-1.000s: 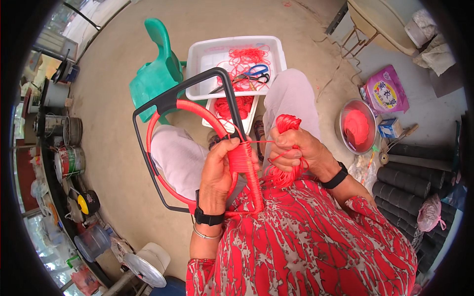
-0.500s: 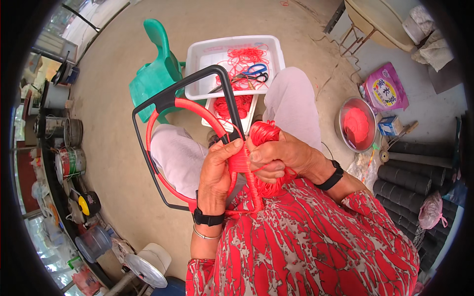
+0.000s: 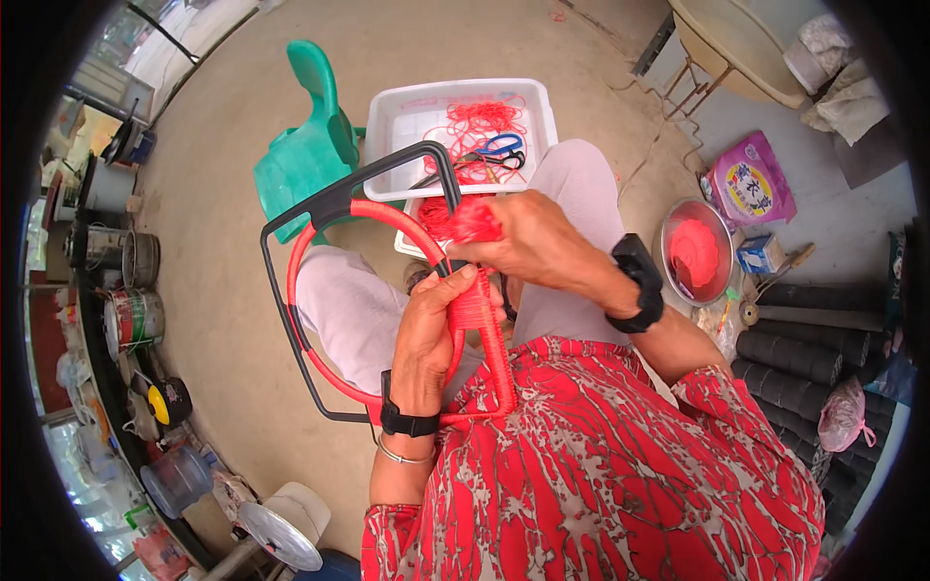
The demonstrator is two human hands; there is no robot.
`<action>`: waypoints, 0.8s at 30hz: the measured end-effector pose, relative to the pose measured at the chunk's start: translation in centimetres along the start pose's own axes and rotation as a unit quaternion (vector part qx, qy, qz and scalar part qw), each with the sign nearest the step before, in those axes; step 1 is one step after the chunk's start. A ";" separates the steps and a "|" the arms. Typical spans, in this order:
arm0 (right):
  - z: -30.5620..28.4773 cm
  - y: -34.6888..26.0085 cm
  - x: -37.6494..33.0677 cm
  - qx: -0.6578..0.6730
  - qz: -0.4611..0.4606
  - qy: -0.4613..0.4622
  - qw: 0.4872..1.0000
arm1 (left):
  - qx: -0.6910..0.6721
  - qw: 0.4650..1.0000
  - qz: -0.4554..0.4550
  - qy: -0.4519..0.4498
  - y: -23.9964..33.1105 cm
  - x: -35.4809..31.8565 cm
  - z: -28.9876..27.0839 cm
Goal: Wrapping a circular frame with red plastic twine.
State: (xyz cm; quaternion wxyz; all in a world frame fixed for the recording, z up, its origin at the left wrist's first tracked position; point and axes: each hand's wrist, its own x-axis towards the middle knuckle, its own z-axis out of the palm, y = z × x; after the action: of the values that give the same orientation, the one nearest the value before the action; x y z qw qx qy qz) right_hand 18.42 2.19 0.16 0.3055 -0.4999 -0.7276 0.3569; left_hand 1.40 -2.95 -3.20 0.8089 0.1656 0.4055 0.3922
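Since half a second ago the right hand (image 3: pixel 528 237) has carried its ball of cord (image 3: pixel 463 221) up and to the left, away from the body and over the top of the frame (image 3: pixel 320 208); a second ago it sat lower, close by the left hand (image 3: pixel 431 329). Now the right hand's fingers are closed around the ball, just above the left hand's fingertips, with a taut strand running down from it to the wrapped part of the rim. Below it the left hand is clamped on the frame's red rim, thumb and fingers wrapped over the section already bound in cord. From that grip the frame arcs away to the hand's left, a black bar outside and a red hoop inside, resting across the person's lap. Beyond the right hand, farther from the body, sits a white tray (image 3: pixel 397 111) holding loose red cord and blue scissors (image 3: pixel 504 148). Left of the tray stands a green stool (image 3: pixel 310 160). Well off to the right hand's right, on the floor, lies a metal bowl (image 3: pixel 696 252) of red cord.
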 end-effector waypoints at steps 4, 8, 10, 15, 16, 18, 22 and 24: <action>0.2 -0.2 0.7 -0.012 0.008 -0.045 0.999 | -0.005 1.000 0.012 0.012 0.1 -0.2 -0.4; 0.0 -0.4 0.8 0.069 0.044 -0.077 0.994 | -0.045 0.999 -0.015 0.015 0.1 -0.3 -1.0; 0.2 -0.1 0.8 0.087 0.026 -0.048 0.995 | -0.061 0.998 -0.016 0.012 0.3 -0.4 -0.5; 1.4 1.5 1.3 0.134 -0.051 -0.039 0.989 | -0.037 0.999 -0.016 0.012 -0.1 -0.1 -1.0; 1.4 1.3 1.3 0.135 -0.051 -0.040 0.989 | -0.037 0.999 -0.015 0.014 -0.1 -0.1 -1.0; 1.5 0.8 1.2 0.061 -0.099 -0.002 0.993 | -0.024 1.000 0.005 -0.001 0.0 -0.2 -0.9; 2.1 1.4 1.3 0.002 -0.176 0.039 0.984 | -0.029 1.000 0.012 -0.003 -0.1 -0.3 -0.6; 2.4 1.3 1.2 0.064 -0.143 0.049 0.986 | -0.021 1.000 0.007 0.002 -0.3 0.0 -1.1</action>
State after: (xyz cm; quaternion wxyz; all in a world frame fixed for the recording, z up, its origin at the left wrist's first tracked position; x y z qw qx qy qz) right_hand 16.73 3.16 -2.16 0.4199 -0.3871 -0.7516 0.3301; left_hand 0.68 -3.23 -4.09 0.8086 0.1508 0.3973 0.4069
